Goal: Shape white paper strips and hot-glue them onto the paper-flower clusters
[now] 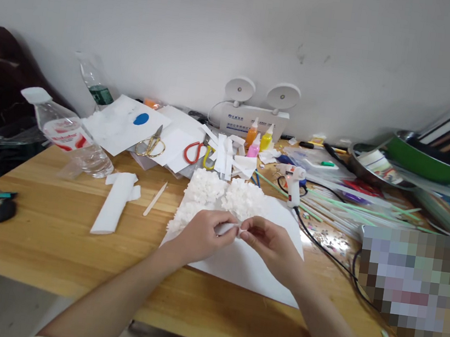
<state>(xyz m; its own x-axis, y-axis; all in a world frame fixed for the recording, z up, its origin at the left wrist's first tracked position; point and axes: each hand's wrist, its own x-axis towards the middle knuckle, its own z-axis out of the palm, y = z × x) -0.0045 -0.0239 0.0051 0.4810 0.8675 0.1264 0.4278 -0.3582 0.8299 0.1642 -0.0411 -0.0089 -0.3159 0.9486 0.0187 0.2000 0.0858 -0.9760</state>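
Observation:
Between my two hands is a small strip of white paper (227, 227). My left hand (204, 235) is closed round its body, and my right hand (267, 246) pinches its right end between thumb and fingertips. Both hands are over a white sheet (228, 273) on the wooden table. Just beyond them on that sheet sit clusters of ruffled white paper pieces, one right behind my hands (246, 198) and another at the back left (205, 187). The fingers hide part of the strip.
At left stand a water bottle (81, 141), a folded white paper piece (115, 204) and a wooden stick (155, 199). Scissors (151, 145) lie on papers behind. A glue gun (294, 186) with a black cord is at right, near thin straws (339, 214) and a green pan (429, 159).

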